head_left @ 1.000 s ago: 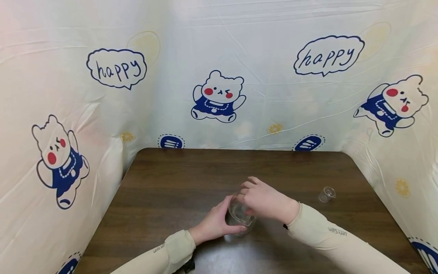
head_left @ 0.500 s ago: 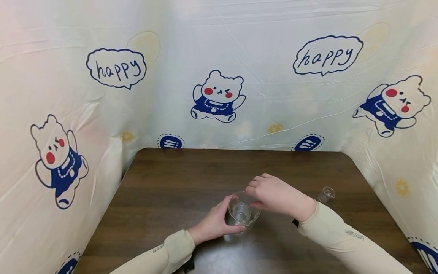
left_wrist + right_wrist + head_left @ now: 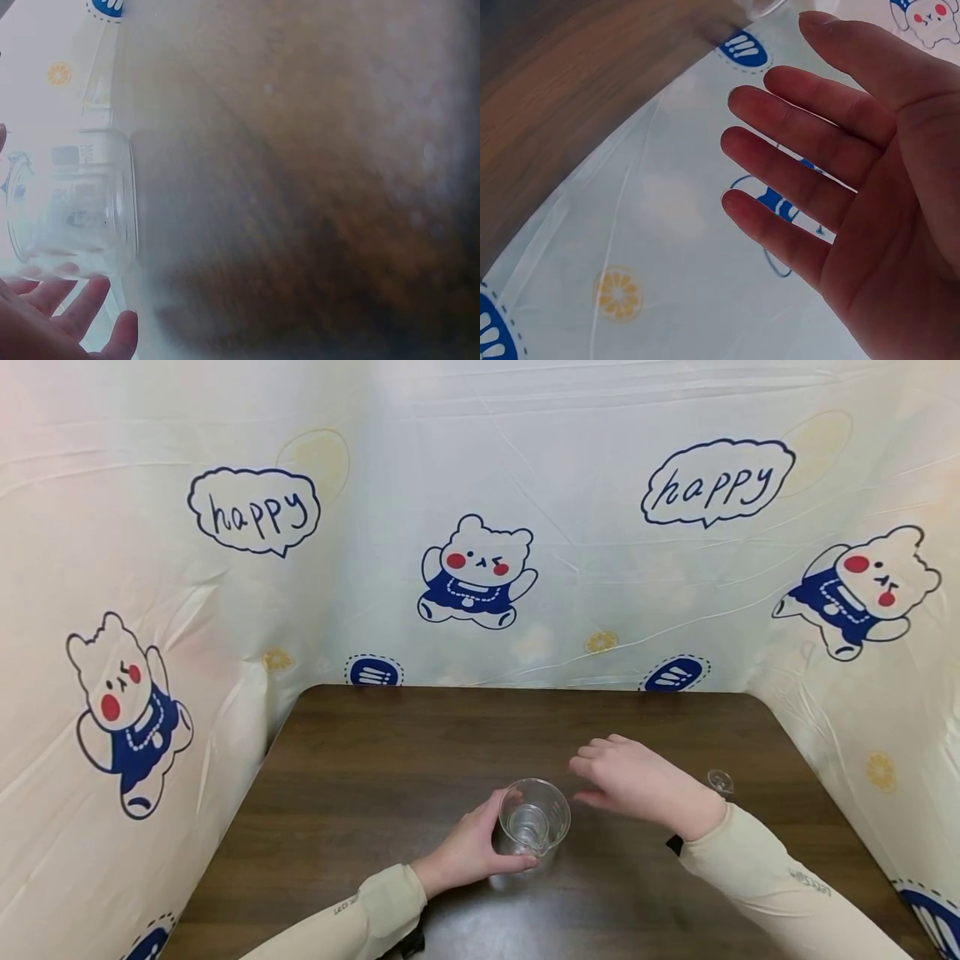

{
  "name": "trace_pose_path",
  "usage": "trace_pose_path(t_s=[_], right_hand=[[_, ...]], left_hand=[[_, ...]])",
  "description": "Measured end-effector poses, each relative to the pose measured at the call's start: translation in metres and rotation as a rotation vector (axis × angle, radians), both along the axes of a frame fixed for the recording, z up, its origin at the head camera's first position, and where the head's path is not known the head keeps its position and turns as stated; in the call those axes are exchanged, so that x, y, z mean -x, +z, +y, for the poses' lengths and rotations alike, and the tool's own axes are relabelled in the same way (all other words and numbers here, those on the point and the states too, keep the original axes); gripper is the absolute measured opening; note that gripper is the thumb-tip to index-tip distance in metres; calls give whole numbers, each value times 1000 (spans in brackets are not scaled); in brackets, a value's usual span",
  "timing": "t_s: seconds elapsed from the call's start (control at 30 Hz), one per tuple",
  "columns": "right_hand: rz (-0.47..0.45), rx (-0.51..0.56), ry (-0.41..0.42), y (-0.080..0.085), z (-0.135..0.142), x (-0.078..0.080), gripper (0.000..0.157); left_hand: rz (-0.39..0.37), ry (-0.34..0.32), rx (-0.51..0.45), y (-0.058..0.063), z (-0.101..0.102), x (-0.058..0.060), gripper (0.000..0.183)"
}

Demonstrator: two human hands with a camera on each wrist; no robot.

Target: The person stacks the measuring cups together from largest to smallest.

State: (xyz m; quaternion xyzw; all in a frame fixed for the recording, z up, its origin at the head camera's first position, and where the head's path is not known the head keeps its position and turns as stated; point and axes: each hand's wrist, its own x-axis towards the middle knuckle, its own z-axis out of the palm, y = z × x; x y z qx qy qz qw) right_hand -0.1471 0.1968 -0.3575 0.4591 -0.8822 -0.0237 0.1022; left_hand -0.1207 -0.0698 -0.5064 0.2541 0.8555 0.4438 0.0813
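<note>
My left hand (image 3: 467, 850) grips a large clear glass beaker (image 3: 561, 828) from its left side, the thumb across the near side. Inside that beaker stands a smaller clear beaker (image 3: 527, 827). The left wrist view also shows the nested pair, with a faint printed label on the outer beaker (image 3: 124, 202) and my fingers (image 3: 86, 311) along it. Just right of the rim, my right hand (image 3: 637, 785) hovers apart from the glass. In the right wrist view its fingers (image 3: 791, 165) are spread, fairly straight, and hold nothing.
A tiny clear beaker (image 3: 720, 780) stands on the right part of the dark wooden table (image 3: 360, 760), partly hidden behind my right wrist. Pale cloth with cartoon bears (image 3: 477, 572) hangs around the table's back and sides.
My right hand has drawn out of the large beaker's mouth and moved right, leaving the inner beaker inside. My left hand keeps its hold in the same place.
</note>
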Motion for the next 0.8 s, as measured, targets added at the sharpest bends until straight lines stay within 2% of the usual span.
trace_pose_path(t_s=[0.4, 0.63, 0.8], right_hand=[[16, 25, -84, -2, 41, 1, 26], [-22, 22, -174, -2, 65, 2, 26], [-53, 26, -205, -7, 80, 5, 23]], left_hand=[[18, 2, 29, 0, 0, 0, 92], [17, 0, 34, 0, 0, 0, 93], [18, -3, 40, 0, 0, 0, 94]])
